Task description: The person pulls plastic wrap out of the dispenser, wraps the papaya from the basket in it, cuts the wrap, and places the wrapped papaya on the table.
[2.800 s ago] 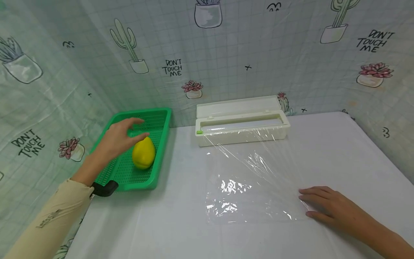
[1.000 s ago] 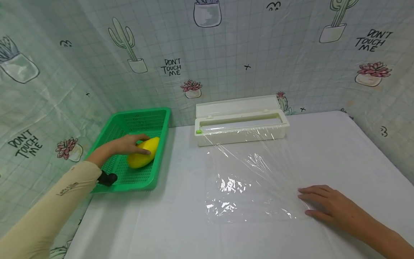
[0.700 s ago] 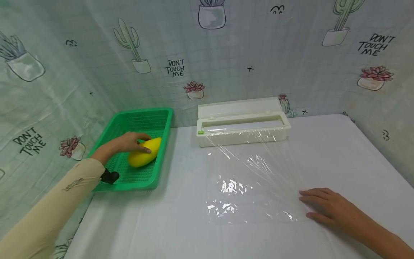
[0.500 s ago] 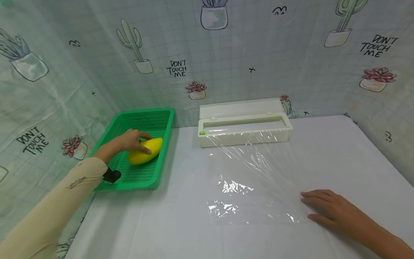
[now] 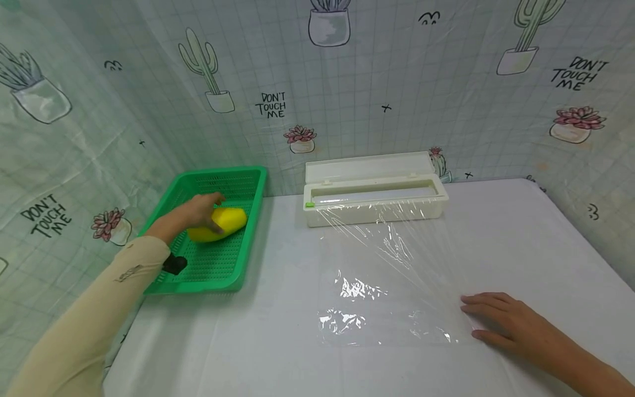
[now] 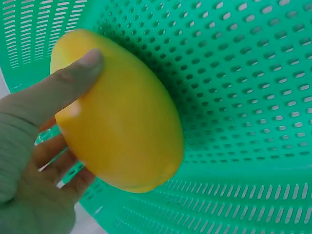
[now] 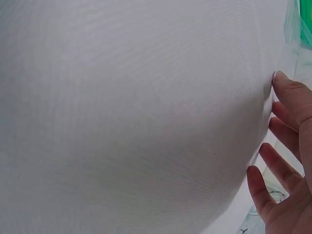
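A smooth yellow mango (image 5: 225, 223) lies in the green plastic basket (image 5: 240, 270), at its right side. My left hand (image 5: 198, 214) grips it, thumb on one face and fingers around the other. In the left wrist view the mango (image 6: 122, 117) leans close over the perforated basket wall, the thumb flat on its skin. A sheet of clear cling film (image 5: 382, 281) stretches over the white table from a white dispenser box (image 5: 377, 212). My right hand (image 5: 511, 322) rests with spread fingers at the film's right edge, fingertips down on the surface.
The dispenser's lid (image 5: 369, 167) stands raised at the back, and a green slider (image 5: 310, 204) sits at its left end. A cactus-printed curtain (image 5: 347, 77) closes off the back and sides. The white table (image 5: 278, 342) reaches toward the front.
My left hand has come down from above the basket and taken hold of the mango, which has turned onto its side and shifted slightly. The right hand and film stay put.
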`<move>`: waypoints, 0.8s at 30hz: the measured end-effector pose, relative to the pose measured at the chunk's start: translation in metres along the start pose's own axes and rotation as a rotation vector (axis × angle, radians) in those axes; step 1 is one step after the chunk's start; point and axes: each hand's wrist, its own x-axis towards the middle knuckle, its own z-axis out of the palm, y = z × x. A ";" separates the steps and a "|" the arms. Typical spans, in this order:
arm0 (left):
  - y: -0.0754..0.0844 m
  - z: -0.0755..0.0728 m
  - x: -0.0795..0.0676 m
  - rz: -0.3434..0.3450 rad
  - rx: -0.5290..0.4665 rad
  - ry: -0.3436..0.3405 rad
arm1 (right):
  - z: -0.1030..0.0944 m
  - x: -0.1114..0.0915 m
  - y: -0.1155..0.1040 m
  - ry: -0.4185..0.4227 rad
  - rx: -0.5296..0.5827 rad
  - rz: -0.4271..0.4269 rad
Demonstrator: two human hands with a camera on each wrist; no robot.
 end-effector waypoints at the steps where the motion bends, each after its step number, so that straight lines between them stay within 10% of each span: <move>1: 0.000 0.000 0.000 0.002 0.017 -0.013 | 0.000 0.000 0.000 -0.002 0.002 0.002; 24: -0.001 0.008 0.000 -0.085 -0.081 -0.120 | 0.001 -0.002 0.001 0.031 0.021 -0.015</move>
